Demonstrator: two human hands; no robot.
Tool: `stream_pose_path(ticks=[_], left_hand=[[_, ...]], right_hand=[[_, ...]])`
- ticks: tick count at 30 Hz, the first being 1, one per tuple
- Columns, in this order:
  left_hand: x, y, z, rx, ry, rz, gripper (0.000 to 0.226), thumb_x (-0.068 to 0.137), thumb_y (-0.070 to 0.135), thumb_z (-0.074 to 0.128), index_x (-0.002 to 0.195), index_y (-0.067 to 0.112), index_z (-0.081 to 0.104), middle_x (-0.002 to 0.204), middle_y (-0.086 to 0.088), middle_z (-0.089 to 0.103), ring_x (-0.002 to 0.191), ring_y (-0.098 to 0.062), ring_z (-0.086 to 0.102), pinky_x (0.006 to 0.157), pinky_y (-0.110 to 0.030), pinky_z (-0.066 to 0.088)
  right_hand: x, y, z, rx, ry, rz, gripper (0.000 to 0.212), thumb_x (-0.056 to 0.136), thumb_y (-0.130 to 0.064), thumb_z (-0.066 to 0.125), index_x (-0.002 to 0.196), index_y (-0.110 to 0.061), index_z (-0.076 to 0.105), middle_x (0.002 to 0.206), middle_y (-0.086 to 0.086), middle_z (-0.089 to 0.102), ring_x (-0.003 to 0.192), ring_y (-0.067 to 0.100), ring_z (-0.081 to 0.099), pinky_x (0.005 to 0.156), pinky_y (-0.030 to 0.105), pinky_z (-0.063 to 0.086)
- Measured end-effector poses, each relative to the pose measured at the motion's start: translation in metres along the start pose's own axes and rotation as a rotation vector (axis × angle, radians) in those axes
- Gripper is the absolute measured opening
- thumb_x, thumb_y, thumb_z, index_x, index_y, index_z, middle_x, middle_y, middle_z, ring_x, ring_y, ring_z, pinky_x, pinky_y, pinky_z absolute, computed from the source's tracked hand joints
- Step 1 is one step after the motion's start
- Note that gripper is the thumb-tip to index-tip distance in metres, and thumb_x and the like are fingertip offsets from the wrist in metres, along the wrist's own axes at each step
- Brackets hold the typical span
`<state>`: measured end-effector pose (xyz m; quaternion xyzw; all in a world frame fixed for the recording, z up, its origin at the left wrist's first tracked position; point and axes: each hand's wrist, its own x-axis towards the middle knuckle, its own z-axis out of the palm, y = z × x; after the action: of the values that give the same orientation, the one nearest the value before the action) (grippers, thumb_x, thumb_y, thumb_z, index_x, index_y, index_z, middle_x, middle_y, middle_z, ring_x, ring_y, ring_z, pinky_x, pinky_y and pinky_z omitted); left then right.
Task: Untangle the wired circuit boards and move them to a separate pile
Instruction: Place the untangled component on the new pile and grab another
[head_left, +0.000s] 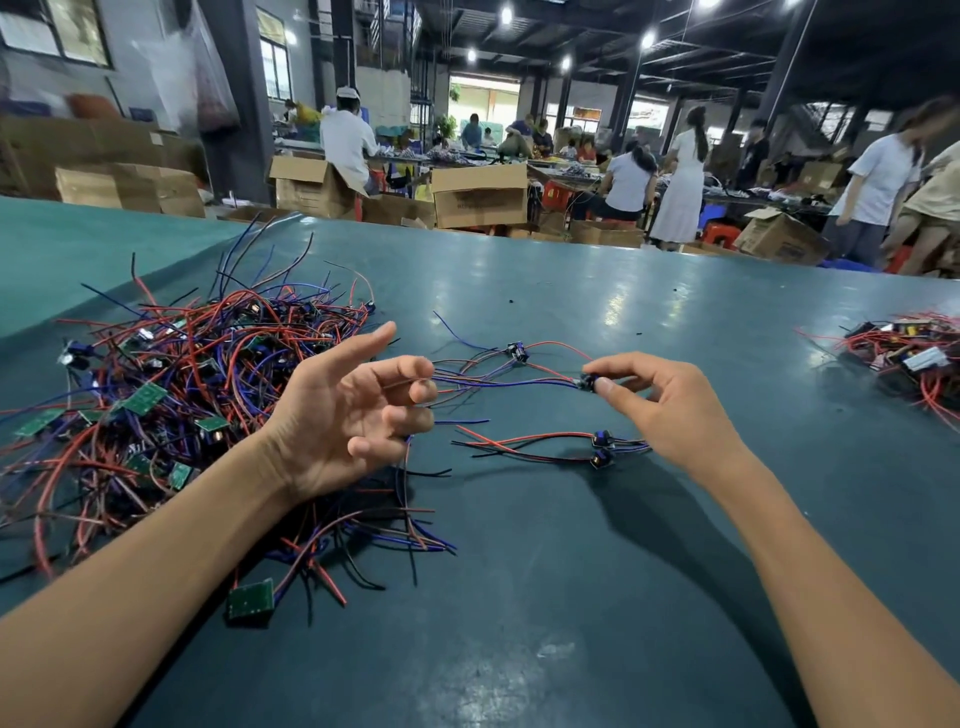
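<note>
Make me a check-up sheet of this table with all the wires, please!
Surface: green table, glossy.
Job's things: tangled pile on the left; sorted pile far right; two freed boards in between.
Clutter: tiny dark specks.
Grips: left grip holds the wires; right grip pinches their wired circuit board.
Cables: red, blue and black, spanning between both grips.
Surroundings: workers, cardboard boxes.
</note>
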<state>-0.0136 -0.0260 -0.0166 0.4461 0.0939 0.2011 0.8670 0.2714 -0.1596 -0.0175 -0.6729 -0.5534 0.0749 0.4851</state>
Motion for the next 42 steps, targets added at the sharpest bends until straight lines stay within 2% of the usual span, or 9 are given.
stream_pose_path(ticks=[11, 14, 18, 23, 28, 32, 34, 38, 42], left_hand=[[0.004, -0.002, -0.005, -0.049, 0.1, 0.073, 0.039, 0.087, 0.046, 0.062, 0.107, 0.013, 0.067, 0.08, 0.001, 0.052, 0.059, -0.009, 0.038, 0.029, -0.016, 0.03], [0.007, -0.003, -0.006, 0.015, 0.171, 0.067, 0.036, 0.085, 0.045, 0.065, 0.105, 0.015, 0.067, 0.078, 0.001, 0.053, 0.057, -0.009, 0.037, 0.03, -0.017, 0.029], [0.016, -0.021, 0.001, 0.577, 0.326, -0.022, 0.022, 0.084, 0.037, 0.075, 0.092, 0.017, 0.07, 0.067, 0.004, 0.056, 0.046, -0.007, 0.038, 0.036, -0.018, 0.03], [0.013, -0.038, 0.006, 1.376, 0.13, 0.109, 0.016, 0.095, 0.032, 0.067, 0.083, 0.023, 0.071, 0.066, 0.011, 0.069, 0.053, -0.004, 0.057, 0.054, -0.02, 0.046], [0.009, -0.036, 0.01, 1.557, 0.088, 0.204, 0.046, 0.094, 0.037, 0.069, 0.057, 0.017, 0.049, 0.047, 0.01, 0.046, 0.047, -0.005, 0.04, 0.05, -0.021, 0.032], [-0.001, -0.032, 0.01, 1.402, -0.086, 0.125, 0.061, 0.093, 0.023, 0.073, 0.048, 0.022, 0.032, 0.044, 0.01, 0.026, 0.046, -0.006, 0.022, 0.047, -0.023, 0.021], [-0.006, -0.028, 0.008, 1.338, -0.11, 0.119, 0.064, 0.091, 0.018, 0.075, 0.047, 0.024, 0.029, 0.046, 0.011, 0.023, 0.048, -0.008, 0.019, 0.049, -0.025, 0.02], [-0.007, -0.027, 0.007, 1.26, -0.12, 0.106, 0.063, 0.089, 0.02, 0.075, 0.048, 0.022, 0.028, 0.047, 0.008, 0.021, 0.048, -0.009, 0.016, 0.049, -0.027, 0.016], [-0.006, -0.029, 0.008, 1.239, -0.126, 0.085, 0.063, 0.091, 0.021, 0.074, 0.048, 0.023, 0.028, 0.046, 0.009, 0.022, 0.048, -0.009, 0.016, 0.048, -0.025, 0.016]], right_hand=[[0.0, 0.031, 0.009, -0.21, -0.12, 0.171, 0.024, 0.094, -0.011, 0.068, 0.089, -0.034, 0.072, 0.088, -0.009, 0.073, 0.084, 0.007, 0.066, 0.071, 0.006, 0.041], [0.001, 0.031, 0.008, -0.253, -0.145, 0.193, 0.023, 0.095, -0.015, 0.066, 0.09, -0.036, 0.073, 0.096, -0.008, 0.074, 0.094, 0.009, 0.067, 0.077, 0.012, 0.043], [0.0, 0.021, 0.015, -0.327, -0.034, 0.163, 0.028, 0.099, -0.015, 0.057, 0.121, -0.027, 0.07, 0.119, -0.005, 0.069, 0.114, 0.014, 0.06, 0.107, 0.036, 0.039], [0.006, -0.028, 0.039, -0.13, 0.275, -0.067, 0.021, 0.096, -0.011, 0.061, 0.111, -0.017, 0.074, 0.097, -0.004, 0.074, 0.085, 0.005, 0.064, 0.076, 0.004, 0.041], [0.041, -0.075, 0.098, -0.199, -0.113, -0.069, 0.022, 0.089, -0.009, 0.066, 0.108, -0.014, 0.076, 0.093, 0.002, 0.075, 0.082, 0.01, 0.064, 0.085, 0.021, 0.049], [0.049, -0.088, 0.16, -0.448, -0.571, -0.035, 0.045, 0.091, -0.024, 0.065, 0.134, -0.013, 0.061, 0.122, 0.01, 0.069, 0.116, 0.026, 0.061, 0.097, 0.03, 0.044], [0.051, -0.09, 0.177, -0.539, -0.598, -0.061, 0.044, 0.091, -0.026, 0.061, 0.132, -0.009, 0.06, 0.13, 0.017, 0.063, 0.12, 0.031, 0.058, 0.1, 0.035, 0.046], [0.063, -0.094, 0.178, -0.563, -0.62, -0.06, 0.028, 0.085, -0.025, 0.063, 0.11, -0.016, 0.072, 0.115, 0.01, 0.071, 0.107, 0.028, 0.064, 0.091, 0.033, 0.052], [0.063, -0.095, 0.17, -0.611, -0.637, -0.163, 0.031, 0.085, -0.036, 0.07, 0.113, -0.025, 0.074, 0.112, 0.004, 0.072, 0.098, 0.024, 0.064, 0.088, 0.033, 0.054]])
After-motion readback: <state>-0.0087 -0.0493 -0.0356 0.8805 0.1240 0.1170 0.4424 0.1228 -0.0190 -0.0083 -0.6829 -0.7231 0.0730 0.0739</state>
